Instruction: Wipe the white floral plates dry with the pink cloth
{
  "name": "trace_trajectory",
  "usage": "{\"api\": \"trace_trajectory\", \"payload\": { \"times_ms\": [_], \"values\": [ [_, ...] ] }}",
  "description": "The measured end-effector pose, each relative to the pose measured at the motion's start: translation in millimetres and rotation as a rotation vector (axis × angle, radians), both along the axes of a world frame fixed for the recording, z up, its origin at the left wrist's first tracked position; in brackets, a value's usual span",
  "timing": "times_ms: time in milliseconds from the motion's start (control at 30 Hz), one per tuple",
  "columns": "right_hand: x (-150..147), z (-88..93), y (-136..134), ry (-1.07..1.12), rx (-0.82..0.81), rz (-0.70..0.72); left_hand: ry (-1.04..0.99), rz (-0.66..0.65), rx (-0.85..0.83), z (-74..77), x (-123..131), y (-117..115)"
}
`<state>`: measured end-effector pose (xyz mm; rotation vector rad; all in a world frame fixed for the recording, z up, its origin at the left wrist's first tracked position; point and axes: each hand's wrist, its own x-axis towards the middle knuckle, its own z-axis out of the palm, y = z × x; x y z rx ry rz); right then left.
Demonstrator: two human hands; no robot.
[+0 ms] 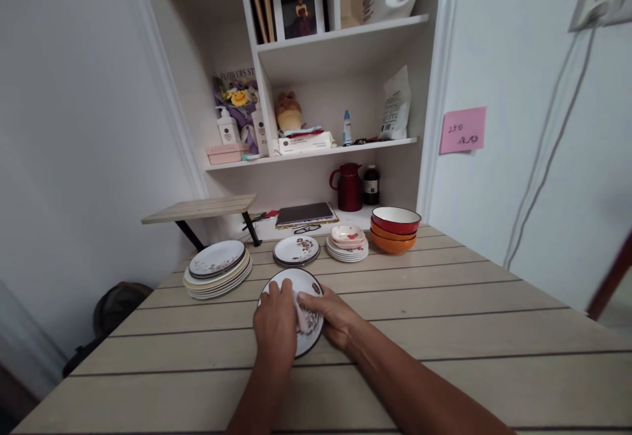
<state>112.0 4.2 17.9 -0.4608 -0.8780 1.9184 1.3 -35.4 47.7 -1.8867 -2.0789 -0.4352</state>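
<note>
A white plate [310,278] with a dark rim and a brown floral print is held tilted over the near middle of the table. My right hand [338,316] grips its right edge, thumb on the upper face and fingers beneath. My left hand [277,320] lies over the plate's left part with fingers bent. A pale pinkish cloth [301,316] is bunched under my left hand against the plate's face. Just beyond it are two dark-rimmed plates [296,249], stacked.
A taller plate stack [217,269] stands left, beside a small raised wooden shelf [200,208]. Small dishes [347,244] and stacked red and orange bowls [395,230] stand at the back right. Behind them are a red jug [348,188], a dark bottle [371,186] and eyeglasses [307,229].
</note>
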Motion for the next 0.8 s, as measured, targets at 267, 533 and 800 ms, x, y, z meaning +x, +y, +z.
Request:
{"api": "trace_trajectory", "payload": {
  "times_ms": [267,533,800],
  "values": [
    [-6,-0.2,-1,-0.11,0.001,-0.138,-0.276,-0.163,0.034,-7.2,-4,3],
    [-12,-0.3,5,-0.089,-0.131,-0.277,-0.873,-0.322,0.324,-16.3,-32,-1],
    [-10,2.8,3,-0.087,-0.126,-0.262,-0.487,-0.425,0.382,-15.6,-18,-13]
  ]
}}
